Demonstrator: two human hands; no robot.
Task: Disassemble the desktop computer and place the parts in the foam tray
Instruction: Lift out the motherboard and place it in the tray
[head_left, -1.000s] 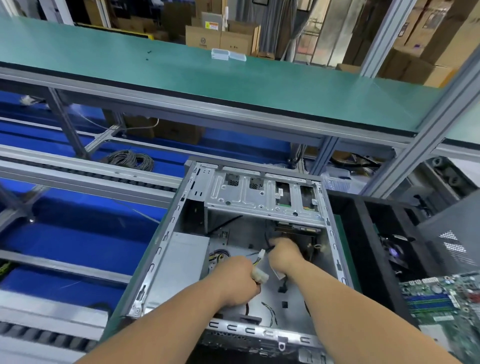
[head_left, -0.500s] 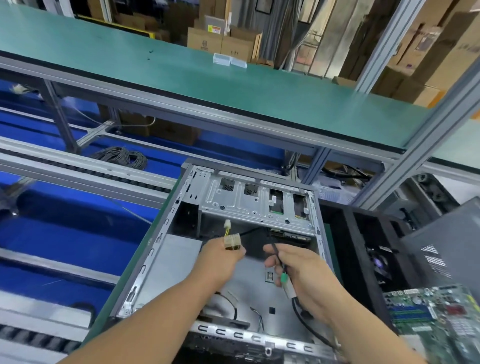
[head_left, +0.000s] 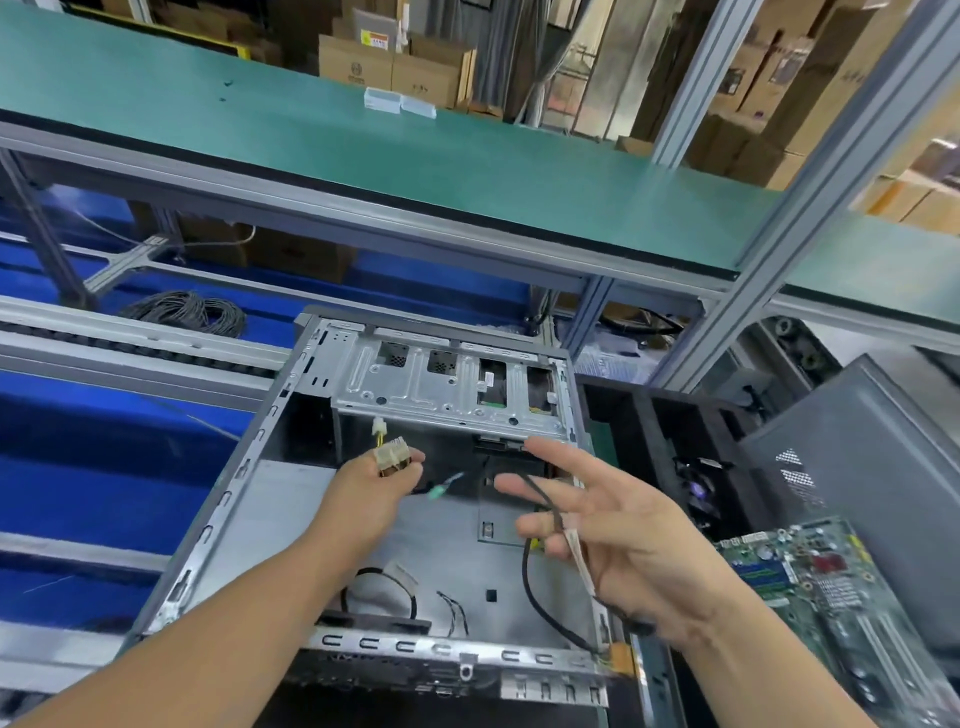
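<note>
Pinching the white power connector (head_left: 390, 460) above the open computer case (head_left: 291, 499), the left hand (head_left: 374, 486) holds firm; the right hand (head_left: 613, 535), fingers spread, drapes limp black cable (head_left: 535, 587) (grasp plugs, not wires).

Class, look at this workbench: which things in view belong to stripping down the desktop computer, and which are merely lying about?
Part of the job:
computer case
white power connector, held by the left hand
black cable, draped over the right hand
motherboard
foam tray

Lying about:
coil of grey cable
cardboard boxes
green belt
</note>
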